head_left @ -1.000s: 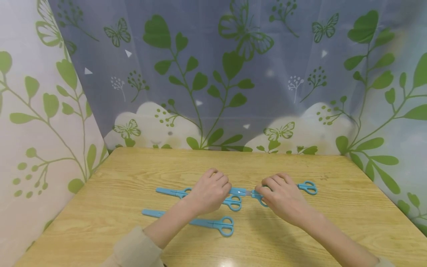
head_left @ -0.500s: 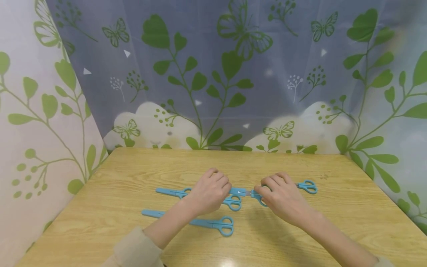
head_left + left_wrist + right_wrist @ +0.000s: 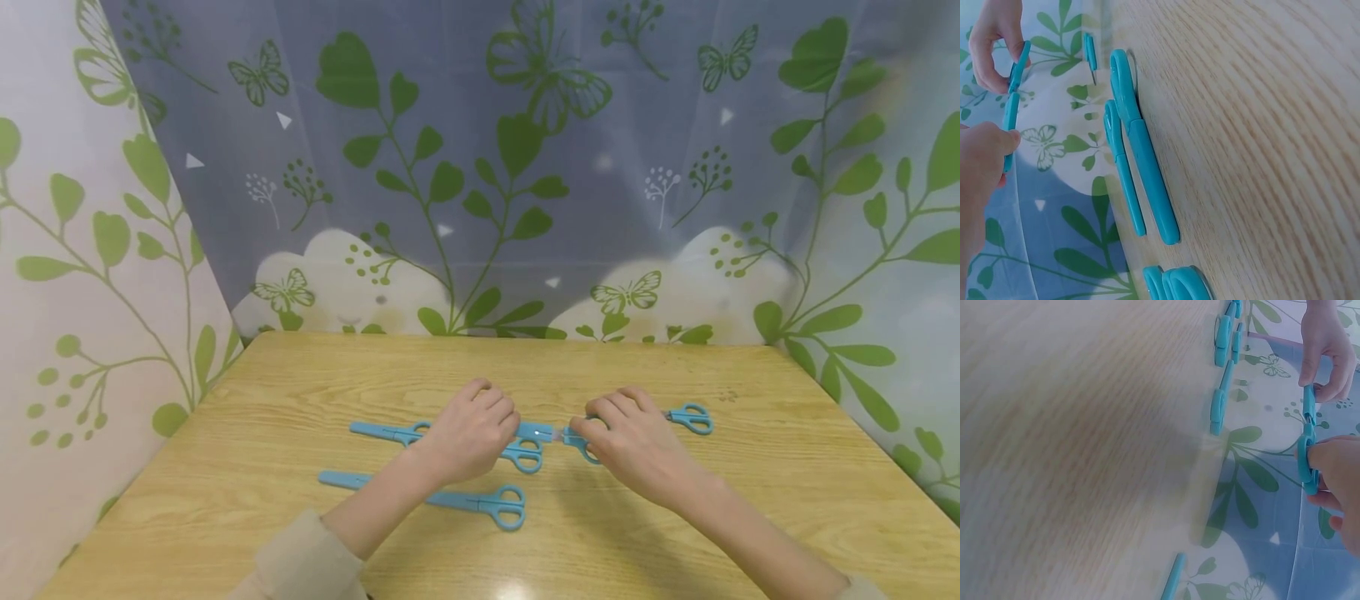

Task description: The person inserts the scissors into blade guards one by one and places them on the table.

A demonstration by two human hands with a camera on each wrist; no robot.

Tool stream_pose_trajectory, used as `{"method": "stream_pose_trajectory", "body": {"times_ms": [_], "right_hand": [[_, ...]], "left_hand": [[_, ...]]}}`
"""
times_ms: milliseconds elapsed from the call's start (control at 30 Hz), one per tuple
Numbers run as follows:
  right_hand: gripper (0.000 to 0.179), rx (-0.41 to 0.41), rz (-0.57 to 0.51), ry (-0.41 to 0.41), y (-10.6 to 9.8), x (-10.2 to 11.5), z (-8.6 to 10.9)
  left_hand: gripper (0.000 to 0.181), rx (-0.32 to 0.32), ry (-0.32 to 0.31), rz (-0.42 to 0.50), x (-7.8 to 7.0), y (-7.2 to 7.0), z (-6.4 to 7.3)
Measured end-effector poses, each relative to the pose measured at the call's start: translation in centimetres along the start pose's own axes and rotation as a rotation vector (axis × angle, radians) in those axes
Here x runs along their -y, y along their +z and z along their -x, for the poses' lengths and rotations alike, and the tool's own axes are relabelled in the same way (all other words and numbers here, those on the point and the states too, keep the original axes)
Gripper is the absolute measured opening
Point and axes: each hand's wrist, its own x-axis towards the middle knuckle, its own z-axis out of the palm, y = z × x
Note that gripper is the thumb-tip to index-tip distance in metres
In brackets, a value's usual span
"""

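My left hand [image 3: 471, 429] grips the blue blade cover [image 3: 535, 432] of a pair of scissors. Opposite it, my right hand [image 3: 637, 446] holds the blue handles of those scissors [image 3: 582, 447]. A short strip of metal blade [image 3: 558, 434] shows between cover and handles, so the blade is partly inside. Both hands are above the table, as the left wrist view shows with the cover [image 3: 1011, 115] and scissors [image 3: 1020, 65] in line. The fingers of my left hand partly hide the cover.
Several blue scissors lie on the wooden table [image 3: 300, 383]: covered scissors at the front [image 3: 472, 502], others behind my left hand [image 3: 382, 431], and one beyond my right hand [image 3: 692, 419]. My left forearm hides part of the front ones. Printed curtains [image 3: 487, 167] stand around the table.
Both hands keep their hold and barely move. My right hand has shifted very slightly left, and the bare strip of blade looks marginally shorter.
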Motion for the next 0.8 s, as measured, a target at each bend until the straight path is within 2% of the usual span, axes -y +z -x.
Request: {"method": "stream_pose_trajectory", "body": {"times_ms": [533, 800], "right_hand": [[0.045, 0.026, 0.025, 0.006, 0.09, -0.01, 0.12], [0.043, 0.019, 0.026, 0.010, 0.03, 0.02, 0.20]], "left_hand": [[0.011, -0.013, 0.003, 0.020, -0.05, 0.07, -0.19], [0.011, 0.004, 0.009, 0.014, -0.21, 0.15, -0.27]]}}
